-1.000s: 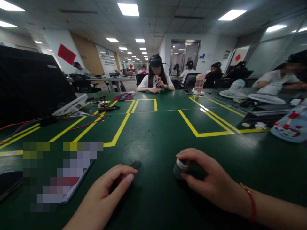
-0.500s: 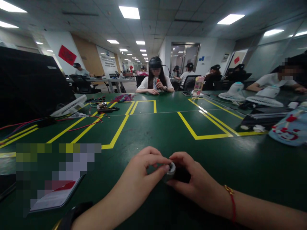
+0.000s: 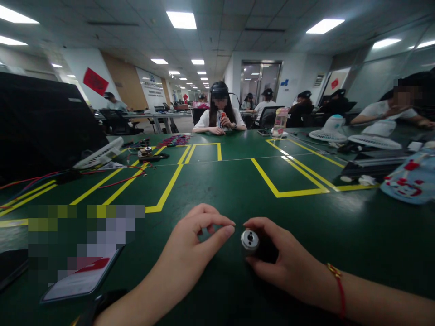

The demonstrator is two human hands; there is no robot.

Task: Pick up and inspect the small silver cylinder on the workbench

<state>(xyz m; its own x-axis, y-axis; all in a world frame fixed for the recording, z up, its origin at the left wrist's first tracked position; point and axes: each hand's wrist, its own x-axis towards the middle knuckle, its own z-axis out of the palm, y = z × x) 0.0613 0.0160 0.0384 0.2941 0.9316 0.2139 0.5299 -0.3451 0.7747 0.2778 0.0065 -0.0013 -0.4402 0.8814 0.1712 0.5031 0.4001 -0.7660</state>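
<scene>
At the green table (image 3: 204, 190), head view: a metal cylinder (image 3: 249, 247) is held, holed end showing.
Right hand (image 3: 283, 249): thumb and fingers are curved around the cylinder.
Left hand (image 3: 194, 237): fingertips are pinched just beside it — contents cannot be told.
Cylinder work: seemingly steadying — a firm right-hand hold is called for.

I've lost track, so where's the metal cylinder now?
In the head view, the cylinder is low, right of centre, in the right hand, with the left hand nearby.
</scene>
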